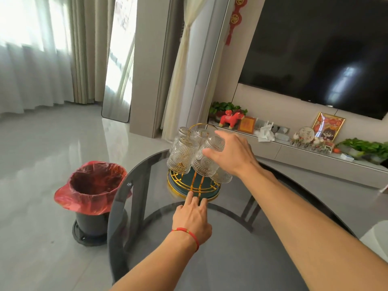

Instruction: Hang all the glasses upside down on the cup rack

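Though tilted, glasses (pixel 184 156) mouths-down.

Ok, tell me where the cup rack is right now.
In the head view, the cup rack stands on the far side of the round glass table, right of the red-lined bin, with the left hand at its base.

The cup rack (pixel 194 186) stands on the table (pixel 231 259), glasses (pixel 181 156) hanging on it, bin (pixel 92 198) to the left.
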A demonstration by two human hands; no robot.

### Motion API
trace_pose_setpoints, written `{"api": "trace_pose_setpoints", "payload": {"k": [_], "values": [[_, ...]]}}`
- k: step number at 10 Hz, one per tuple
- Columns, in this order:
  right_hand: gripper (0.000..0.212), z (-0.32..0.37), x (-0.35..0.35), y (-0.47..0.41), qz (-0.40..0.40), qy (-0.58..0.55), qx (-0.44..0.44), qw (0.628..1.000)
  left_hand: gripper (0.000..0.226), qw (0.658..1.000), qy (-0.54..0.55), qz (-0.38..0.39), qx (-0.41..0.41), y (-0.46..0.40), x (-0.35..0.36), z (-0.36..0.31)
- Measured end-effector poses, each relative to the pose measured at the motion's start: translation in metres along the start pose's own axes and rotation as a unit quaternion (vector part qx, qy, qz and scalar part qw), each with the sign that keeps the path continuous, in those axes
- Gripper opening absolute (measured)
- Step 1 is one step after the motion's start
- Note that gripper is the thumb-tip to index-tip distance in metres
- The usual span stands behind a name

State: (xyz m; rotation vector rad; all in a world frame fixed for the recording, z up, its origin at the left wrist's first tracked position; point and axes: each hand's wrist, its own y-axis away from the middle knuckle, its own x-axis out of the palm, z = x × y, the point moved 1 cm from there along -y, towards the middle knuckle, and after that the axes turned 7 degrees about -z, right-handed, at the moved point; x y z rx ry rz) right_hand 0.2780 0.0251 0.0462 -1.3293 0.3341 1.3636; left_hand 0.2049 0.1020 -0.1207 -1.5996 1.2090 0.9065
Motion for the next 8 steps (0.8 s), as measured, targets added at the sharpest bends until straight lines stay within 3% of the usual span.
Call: {"api": "trace_pose_setpoints", "payload": {"k": [3,6,7,8], "values": [[0.066,0.0,0.041,-0.002,0.074,0.077,-0.035,0.994,0.05,1.0,-0.021,-0.014,0.015,0.001,0.002,0.004],[0.059,-0.004,0.053,0.002,0.064,0.105,-0.059,0.991,0.018,0.999,-0.003,-0.039,0.013,0.005,-0.007,0.007],[0.066,-0.005,0.051,0.006,0.065,0.079,-0.055,0.993,0.011,0.996,0.018,-0.081,-0.042,0.011,-0.023,-0.002],[0.067,-0.011,0.043,0.021,0.062,0.069,-0.074,0.993,0.02,0.977,0.069,-0.162,-0.117,0.018,-0.038,-0.006]]}}
